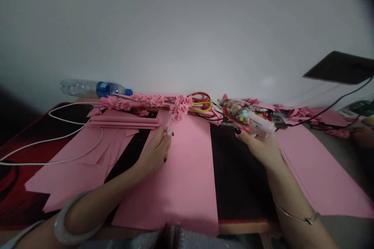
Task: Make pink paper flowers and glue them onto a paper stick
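My left hand is closed around the thin stem of a pink paper flower bunch, which stands above the sheet in front of me. My right hand grips a pale hot glue gun with colourful bits stuck over its front and a small red light showing. Its front end points left, towards the flowers, but stays apart from them. Beneath my left hand lies a large pink paper sheet. Fingers hide part of the stem and of the handle.
Pink paper pieces and rolled paper lie left. More sheets are at right. Paper flowers line the wall, near red and yellow loops. A plastic bottle, a white cable and a black cord are around.
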`<state>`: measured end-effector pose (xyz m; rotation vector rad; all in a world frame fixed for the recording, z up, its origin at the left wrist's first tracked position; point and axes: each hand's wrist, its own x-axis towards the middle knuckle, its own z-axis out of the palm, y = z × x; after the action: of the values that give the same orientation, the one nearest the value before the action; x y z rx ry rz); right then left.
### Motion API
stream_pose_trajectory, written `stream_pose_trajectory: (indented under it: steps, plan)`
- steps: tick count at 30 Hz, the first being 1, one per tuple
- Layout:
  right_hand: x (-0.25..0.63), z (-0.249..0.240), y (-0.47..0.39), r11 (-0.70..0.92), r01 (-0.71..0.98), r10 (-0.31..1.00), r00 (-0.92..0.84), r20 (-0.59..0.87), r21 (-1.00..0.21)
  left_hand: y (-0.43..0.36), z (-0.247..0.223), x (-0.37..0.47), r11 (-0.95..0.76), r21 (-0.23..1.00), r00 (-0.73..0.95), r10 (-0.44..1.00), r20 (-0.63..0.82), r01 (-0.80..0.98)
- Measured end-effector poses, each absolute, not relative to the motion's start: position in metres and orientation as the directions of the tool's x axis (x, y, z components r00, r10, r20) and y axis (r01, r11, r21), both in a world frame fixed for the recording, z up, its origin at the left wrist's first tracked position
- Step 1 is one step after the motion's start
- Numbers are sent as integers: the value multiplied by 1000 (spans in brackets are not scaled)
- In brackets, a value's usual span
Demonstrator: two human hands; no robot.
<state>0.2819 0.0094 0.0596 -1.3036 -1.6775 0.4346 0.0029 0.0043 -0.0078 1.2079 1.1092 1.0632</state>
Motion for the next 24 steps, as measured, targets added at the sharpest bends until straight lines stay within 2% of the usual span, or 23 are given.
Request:
stream_pose_trajectory:
  steps: [4,8,11,18,24]
  plan:
    - [266,30,10,375,510,883,58,465,-774,5,-7,3,64,998,154,986,-67,26]
    - [252,11,-1,393,469,909,-67,411,-791,4,-5,1,51,989,172,982,-75,139]
    - [245,9,-7,401,462,914,-143,379,-791,4,-4,-1,23,973,214,974,-74,229]
    - [240,8,-12,424,503,905,-199,376,-753,1,-1,0,-53,944,279,959,-42,326]
    - [232,4,-17,468,434,884,-238,403,-770,-5,3,4,-74,894,291,954,-64,441]
